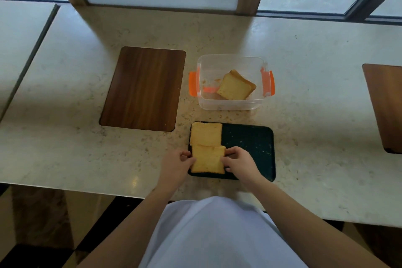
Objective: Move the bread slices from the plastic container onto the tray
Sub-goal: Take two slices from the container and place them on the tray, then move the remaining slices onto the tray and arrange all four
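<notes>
A dark tray [250, 143] lies near the counter's front edge. Two bread slices rest on its left half: a far slice [206, 134] and a near slice [208, 160] that overlaps it slightly. My left hand [176, 164] grips the near slice's left edge. My right hand [241, 164] grips its right edge. Behind the tray stands a clear plastic container [230, 104] with orange clips, open on top. Inside it two more bread slices [236, 88] lean stacked against each other.
A brown wooden mat [142, 89] lies left of the container. Another brown mat [385, 104] is at the counter's right edge. Windows run along the back of the marble counter [76, 148]. My white shirt fills the lower middle.
</notes>
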`<state>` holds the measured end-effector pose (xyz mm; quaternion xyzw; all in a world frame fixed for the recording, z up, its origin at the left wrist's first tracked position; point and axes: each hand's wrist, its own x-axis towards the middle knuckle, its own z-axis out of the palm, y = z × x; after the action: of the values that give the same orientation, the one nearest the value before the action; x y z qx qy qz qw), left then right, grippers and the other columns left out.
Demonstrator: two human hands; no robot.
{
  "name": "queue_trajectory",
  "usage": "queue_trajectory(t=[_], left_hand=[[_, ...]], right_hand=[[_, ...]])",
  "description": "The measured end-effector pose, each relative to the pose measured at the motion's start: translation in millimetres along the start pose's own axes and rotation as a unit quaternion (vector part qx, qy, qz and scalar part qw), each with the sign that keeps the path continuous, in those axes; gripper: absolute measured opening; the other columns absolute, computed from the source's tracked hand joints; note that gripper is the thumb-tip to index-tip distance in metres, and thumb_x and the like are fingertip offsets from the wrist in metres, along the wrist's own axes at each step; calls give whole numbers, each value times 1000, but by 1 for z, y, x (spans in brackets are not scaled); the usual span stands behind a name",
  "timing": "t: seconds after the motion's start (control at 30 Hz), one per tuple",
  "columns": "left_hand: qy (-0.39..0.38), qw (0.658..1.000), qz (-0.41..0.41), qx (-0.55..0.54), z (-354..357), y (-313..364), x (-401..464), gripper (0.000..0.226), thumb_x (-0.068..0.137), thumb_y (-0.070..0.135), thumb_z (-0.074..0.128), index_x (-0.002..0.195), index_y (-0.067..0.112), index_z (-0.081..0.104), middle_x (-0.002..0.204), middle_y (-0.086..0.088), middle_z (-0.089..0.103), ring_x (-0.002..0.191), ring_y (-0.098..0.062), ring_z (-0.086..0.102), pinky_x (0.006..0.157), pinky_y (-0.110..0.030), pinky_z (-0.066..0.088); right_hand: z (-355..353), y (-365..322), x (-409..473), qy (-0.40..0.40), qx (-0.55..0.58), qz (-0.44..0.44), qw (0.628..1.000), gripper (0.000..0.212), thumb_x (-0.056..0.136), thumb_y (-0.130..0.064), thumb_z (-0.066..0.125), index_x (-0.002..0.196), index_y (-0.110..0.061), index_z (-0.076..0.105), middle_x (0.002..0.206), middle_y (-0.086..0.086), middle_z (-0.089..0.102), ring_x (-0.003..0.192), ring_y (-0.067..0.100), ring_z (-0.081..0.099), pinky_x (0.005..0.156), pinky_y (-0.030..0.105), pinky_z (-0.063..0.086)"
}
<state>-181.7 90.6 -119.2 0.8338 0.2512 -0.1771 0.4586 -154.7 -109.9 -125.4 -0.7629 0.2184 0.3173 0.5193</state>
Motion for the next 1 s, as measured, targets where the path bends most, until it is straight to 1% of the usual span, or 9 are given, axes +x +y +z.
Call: queue_trajectory(t=[0.1, 0.2, 0.37, 0.47, 0.6, 0.73, 0.83, 0.9, 1.0], left_hand=[[7, 999, -3, 42, 2, -3, 0, 27, 90, 22, 74, 112, 7, 75, 93, -7, 74, 83, -14, 64, 66, -18, 43], [10, 998, -8, 65, 4, -4, 0, 27, 91, 22, 72, 113, 7, 76, 97, -9, 75, 82, -14, 62, 71, -25, 45], [12, 996, 15, 88, 8, -1, 2, 4, 90, 19, 71, 87, 17, 73, 81, -7, 67, 75, -17, 56, 69, -30, 43], [21, 994, 22, 109, 8, -1, 3, 18, 91, 16, 69, 105, 8, 77, 91, -5, 72, 80, -13, 59, 71, -28, 46], [13, 987, 41, 154, 9, -1, 4, 8, 90, 9, 65, 87, 9, 72, 79, -12, 70, 68, -16, 55, 63, -32, 47], [7, 972, 69, 227, 13, -4, 11, 7, 93, 10, 62, 88, 7, 66, 77, -5, 62, 67, -16, 52, 56, -29, 38], [-20, 955, 71, 287, 11, 1, 18, 10, 94, 17, 61, 97, 8, 65, 89, -7, 67, 73, -18, 55, 61, -29, 40], [-58, 955, 59, 285, 2, 23, 20, 27, 92, 26, 66, 115, 12, 61, 104, -7, 68, 84, -19, 59, 69, -29, 45], [-148, 977, 52, 145, -21, 94, 11, 65, 92, 41, 68, 147, 19, 41, 111, -6, 66, 97, -21, 65, 77, -31, 52]], right_hand=[[8, 5, 5, 18, -27, 1, 999, 20, 90, -13, 72, 107, -18, 63, 103, 2, 67, 92, 19, 68, 85, 43, 61], [14, 7, 8, 13, -59, -5, 998, 16, 91, -14, 70, 104, -22, 63, 104, 0, 65, 93, 18, 67, 85, 42, 61], [18, 9, 12, 36, -102, -19, 994, 14, 94, -14, 66, 105, -22, 62, 102, -3, 63, 90, 14, 64, 79, 33, 59], [18, 11, 13, 37, -116, -19, 992, 13, 95, -12, 65, 105, -20, 62, 102, -1, 64, 89, 14, 63, 76, 31, 57], [17, 15, 14, 26, -125, -5, 992, 13, 94, -11, 64, 102, -20, 62, 102, 3, 65, 91, 19, 65, 81, 39, 60], [16, 15, 14, 27, -145, -6, 989, 13, 93, -12, 65, 103, -19, 63, 101, 3, 66, 89, 19, 66, 84, 42, 60], [10, 2, 11, 0, -189, -9, 982, 14, 92, -20, 69, 105, -17, 63, 96, 2, 68, 87, 18, 66, 82, 40, 60], [-4, -20, 8, -39, -262, -7, 964, 20, 91, -32, 71, 102, -16, 66, 91, 3, 70, 82, 17, 67, 78, 37, 59], [-39, -71, 10, -55, -340, -51, 938, 32, 94, -42, 64, 101, -11, 72, 91, 8, 74, 84, 21, 71, 77, 37, 61]])
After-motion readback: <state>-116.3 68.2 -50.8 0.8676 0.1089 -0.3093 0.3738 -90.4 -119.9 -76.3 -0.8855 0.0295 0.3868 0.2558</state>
